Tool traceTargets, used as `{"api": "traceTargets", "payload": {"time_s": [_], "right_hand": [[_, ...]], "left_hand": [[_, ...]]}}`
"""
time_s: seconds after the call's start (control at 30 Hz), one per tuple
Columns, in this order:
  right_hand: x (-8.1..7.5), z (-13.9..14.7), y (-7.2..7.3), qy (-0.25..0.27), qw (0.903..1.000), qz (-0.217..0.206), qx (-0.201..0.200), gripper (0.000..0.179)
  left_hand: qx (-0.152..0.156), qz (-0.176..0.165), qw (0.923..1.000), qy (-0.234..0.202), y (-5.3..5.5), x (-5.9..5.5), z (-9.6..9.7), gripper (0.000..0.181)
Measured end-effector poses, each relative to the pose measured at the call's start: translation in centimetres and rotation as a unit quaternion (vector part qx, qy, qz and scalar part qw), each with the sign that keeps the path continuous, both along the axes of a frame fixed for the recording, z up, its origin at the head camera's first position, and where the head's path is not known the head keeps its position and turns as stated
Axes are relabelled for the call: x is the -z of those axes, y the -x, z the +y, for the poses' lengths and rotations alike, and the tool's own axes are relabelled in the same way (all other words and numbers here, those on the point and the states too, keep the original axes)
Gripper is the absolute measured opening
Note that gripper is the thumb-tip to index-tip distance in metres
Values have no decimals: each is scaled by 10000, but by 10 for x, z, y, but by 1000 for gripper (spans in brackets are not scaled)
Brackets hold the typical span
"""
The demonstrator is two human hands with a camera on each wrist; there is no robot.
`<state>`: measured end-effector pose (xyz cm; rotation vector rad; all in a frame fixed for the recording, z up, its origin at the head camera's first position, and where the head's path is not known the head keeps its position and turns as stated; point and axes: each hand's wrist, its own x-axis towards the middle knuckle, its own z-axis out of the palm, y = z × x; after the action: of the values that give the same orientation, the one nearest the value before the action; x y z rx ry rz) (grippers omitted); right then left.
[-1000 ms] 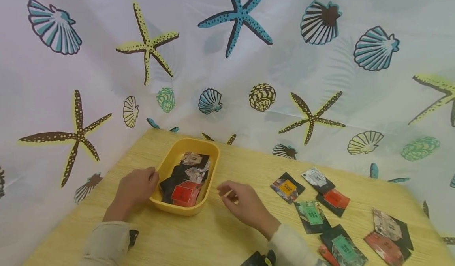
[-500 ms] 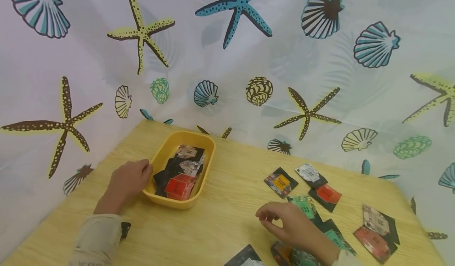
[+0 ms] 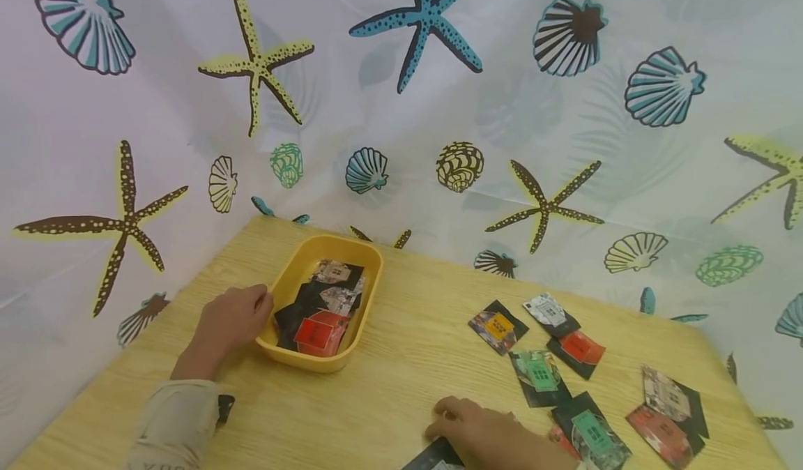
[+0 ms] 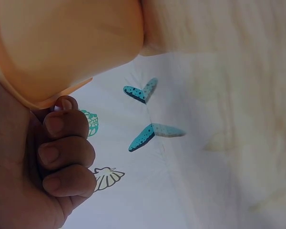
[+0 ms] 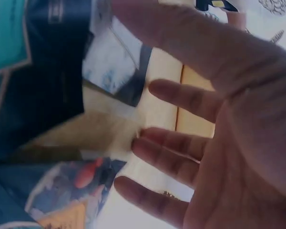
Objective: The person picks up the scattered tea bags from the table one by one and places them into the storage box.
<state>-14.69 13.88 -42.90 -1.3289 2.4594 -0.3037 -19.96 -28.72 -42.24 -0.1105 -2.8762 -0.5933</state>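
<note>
My left hand grips the left rim of a yellow plastic bin; in the left wrist view its fingers are curled at the rim. Inside the bin lie several flat dark packets, the front one with a red label. Low in the head view my right hand is over the table, beside a dark packet cut off by the bottom edge. The right wrist view shows its fingers spread and fairly straight, with a white-patterned packet close to the thumb tip; whether they touch is unclear.
Several packets lie right of the bin: one orange-labelled, green-labelled ones, a red-labelled one, and a beige and red pair. A shell-and-starfish curtain bounds the wooden table at the back and left.
My right hand has moved from beside the bin to the right, then down towards the table's near side. The left hand stays at the bin's rim. The head view has shifted slightly.
</note>
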Motion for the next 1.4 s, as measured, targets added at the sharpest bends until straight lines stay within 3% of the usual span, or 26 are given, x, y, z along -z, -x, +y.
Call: {"api": "traceTargets", "payload": {"time_s": [0.1,0.23,0.3,0.43,0.57,0.73,0.9,1.0,1.13,1.2,1.37,1.4], "right_hand": [[4,0,-1,143,9991,382,-119,52],[1,-2,-5,357,9953,874,-191,47],[-2,-4,-6,232,9962,841,-12,37],[-10,-9,-8,51,9979,103,636,26],[-20,-9,-8,187,9898,-780,1175,27],[-33,-8,-4,803,9812,-1258,1220,14],[-43,-14,10,1806,9720,-1193,912,16],[-48,-25,21,2468,9559,-1244,997,17],[-54,-49,38,3061,9277,-1454,1569,18],[-56,-63,49,3273,9081,-1771,1920,22],[-57,-98,74,3665,8455,-2891,2591,32],[-56,-104,78,3704,8381,-2995,2658,32]], "left_hand": [[-43,0,10000,29,1,-2,0,32],[-93,-41,9999,47,2,-2,-1,32],[-94,-88,9999,58,3,0,-1,31],[-69,-137,9998,101,3,3,-1,32],[-38,-94,9999,106,3,4,-1,32],[-46,-57,9999,120,2,4,-1,33],[-106,-50,9998,138,2,4,-2,32],[-122,-60,9998,127,2,3,-1,32],[-149,-127,9998,99,0,4,-1,32],[-169,-156,9997,98,0,5,-1,32],[-161,-80,9998,116,1,4,0,31],[-145,-26,9998,105,1,3,1,31]]}}
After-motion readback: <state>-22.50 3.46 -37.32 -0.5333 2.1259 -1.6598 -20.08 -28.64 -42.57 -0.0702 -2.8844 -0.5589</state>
